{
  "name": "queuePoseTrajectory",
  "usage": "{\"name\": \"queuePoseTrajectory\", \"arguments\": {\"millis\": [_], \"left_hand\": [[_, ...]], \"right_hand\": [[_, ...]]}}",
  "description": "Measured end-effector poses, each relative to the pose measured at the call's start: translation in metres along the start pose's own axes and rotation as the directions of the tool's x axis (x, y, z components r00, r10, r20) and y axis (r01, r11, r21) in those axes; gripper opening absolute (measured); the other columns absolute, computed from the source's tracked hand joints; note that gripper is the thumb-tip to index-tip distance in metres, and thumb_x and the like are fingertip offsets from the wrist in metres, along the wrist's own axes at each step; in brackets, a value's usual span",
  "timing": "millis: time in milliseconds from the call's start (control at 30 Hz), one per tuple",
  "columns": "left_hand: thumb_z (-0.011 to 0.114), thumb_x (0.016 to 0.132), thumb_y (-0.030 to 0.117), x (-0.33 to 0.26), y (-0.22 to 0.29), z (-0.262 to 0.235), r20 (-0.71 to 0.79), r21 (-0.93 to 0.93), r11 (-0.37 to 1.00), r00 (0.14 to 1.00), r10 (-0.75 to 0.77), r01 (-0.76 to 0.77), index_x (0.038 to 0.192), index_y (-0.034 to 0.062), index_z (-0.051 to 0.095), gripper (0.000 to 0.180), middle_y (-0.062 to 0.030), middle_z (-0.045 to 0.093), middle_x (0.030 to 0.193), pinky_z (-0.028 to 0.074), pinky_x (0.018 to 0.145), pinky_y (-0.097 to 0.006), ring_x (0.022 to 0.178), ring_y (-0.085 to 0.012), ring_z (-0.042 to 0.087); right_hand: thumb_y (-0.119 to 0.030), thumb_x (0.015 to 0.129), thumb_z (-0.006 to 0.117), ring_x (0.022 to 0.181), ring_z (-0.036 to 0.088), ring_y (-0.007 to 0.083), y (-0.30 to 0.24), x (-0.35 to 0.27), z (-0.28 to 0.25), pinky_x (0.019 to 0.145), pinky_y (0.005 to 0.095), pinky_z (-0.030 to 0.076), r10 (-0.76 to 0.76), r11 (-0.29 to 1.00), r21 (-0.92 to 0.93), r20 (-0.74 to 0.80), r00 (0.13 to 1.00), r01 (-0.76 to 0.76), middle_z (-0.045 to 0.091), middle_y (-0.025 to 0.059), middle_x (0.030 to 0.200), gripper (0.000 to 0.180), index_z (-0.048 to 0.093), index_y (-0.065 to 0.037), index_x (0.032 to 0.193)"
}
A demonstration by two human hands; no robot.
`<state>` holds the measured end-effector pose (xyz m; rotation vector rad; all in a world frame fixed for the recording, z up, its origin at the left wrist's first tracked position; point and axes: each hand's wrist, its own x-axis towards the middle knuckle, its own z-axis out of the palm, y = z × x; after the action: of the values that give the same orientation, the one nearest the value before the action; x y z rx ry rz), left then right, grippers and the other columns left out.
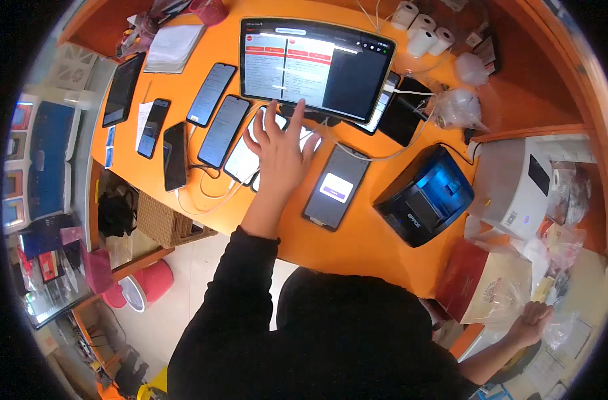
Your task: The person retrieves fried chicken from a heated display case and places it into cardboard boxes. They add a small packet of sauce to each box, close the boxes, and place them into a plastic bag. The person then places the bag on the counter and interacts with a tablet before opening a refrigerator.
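Observation:
My left hand (277, 155) reaches across the orange desk with its fingers spread and nothing held. Its fingertips are close to the lower edge of a tablet (304, 67), whose lit screen shows white panels with red bars; whether they touch it I cannot tell. Beneath the hand lie lit smartphones (240, 160), partly hidden by it. To its right, a grey-screened smartphone (337, 187) shows a white pop-up box. Off at the lower right, my right hand (534, 323) has its fingers curled beside a red and cream carton (480, 280) and clear plastic bags; anything inside the fingers is hidden.
More phones (210, 95) and white cables lie left on the desk (397, 260). A black receipt printer (427, 197) stands right, near a white and grey machine (517, 187). Paper rolls (422, 41) sit at the back right. A pink bin (154, 280) is on the floor.

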<state>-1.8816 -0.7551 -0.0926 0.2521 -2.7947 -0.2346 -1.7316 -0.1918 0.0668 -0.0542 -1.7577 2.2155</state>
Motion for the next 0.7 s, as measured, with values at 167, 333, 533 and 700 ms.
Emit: {"name": "queuePoseTrajectory", "arguments": {"millis": [167, 333, 533, 700], "left_hand": [[0.052, 0.092, 0.046, 0.034, 0.0, 0.014, -0.123, -0.035, 0.999, 0.992, -0.024, 0.02, 0.144, 0.0217, 0.039, 0.059, -0.0278, 0.029, 0.14, 0.008, 0.101, -0.069, 0.13, -0.0484, 0.022], [0.051, 0.092, 0.049, 0.039, -0.01, 0.004, -0.198, -0.03, 0.998, 0.979, -0.051, 0.046, 0.146, 0.0184, 0.033, 0.065, -0.0294, 0.027, 0.14, 0.012, 0.1, -0.068, 0.131, -0.0466, 0.021], [0.051, 0.092, 0.045, 0.005, 0.004, 0.013, -0.036, -0.039, 0.997, 0.997, -0.064, 0.063, 0.145, 0.0147, 0.036, 0.062, -0.0255, 0.023, 0.143, 0.008, 0.101, -0.067, 0.133, -0.045, 0.018], [0.051, 0.092, 0.044, 0.002, 0.008, 0.02, 0.013, -0.089, 0.992, 0.996, -0.088, 0.089, 0.145, 0.0143, 0.036, 0.063, -0.0268, 0.023, 0.143, 0.006, 0.102, -0.066, 0.133, -0.0461, 0.017]], "right_hand": [[-0.022, 0.099, 0.047, 0.054, 0.026, 0.0096, -0.002, 0.002, -0.005, 0.055, 0.0254, 0.024, 0.047, 0.999, 0.011, -0.043, 0.998, -0.047, 0.028, -0.0018, 0.063, 0.026, 0.041, -0.01, 0.077], [-0.024, 0.098, 0.048, 0.055, 0.025, 0.0094, 0.0, -0.001, -0.011, 0.054, 0.0256, 0.023, 0.045, 0.995, -0.076, -0.173, 0.984, -0.058, 0.029, -0.0021, 0.063, 0.025, 0.041, -0.01, 0.078], [-0.024, 0.098, 0.046, 0.059, 0.027, 0.0111, 0.01, -0.002, -0.017, 0.059, 0.0274, 0.025, 0.069, 0.987, -0.128, -0.21, 0.975, -0.098, 0.028, -0.0012, 0.065, 0.023, 0.042, -0.009, 0.081], [-0.022, 0.097, 0.048, 0.06, 0.028, 0.0116, 0.006, 0.004, -0.015, 0.06, 0.0275, 0.025, 0.096, 0.983, -0.136, -0.167, 0.981, -0.119, 0.029, -0.0007, 0.067, 0.021, 0.043, -0.008, 0.083]]}}
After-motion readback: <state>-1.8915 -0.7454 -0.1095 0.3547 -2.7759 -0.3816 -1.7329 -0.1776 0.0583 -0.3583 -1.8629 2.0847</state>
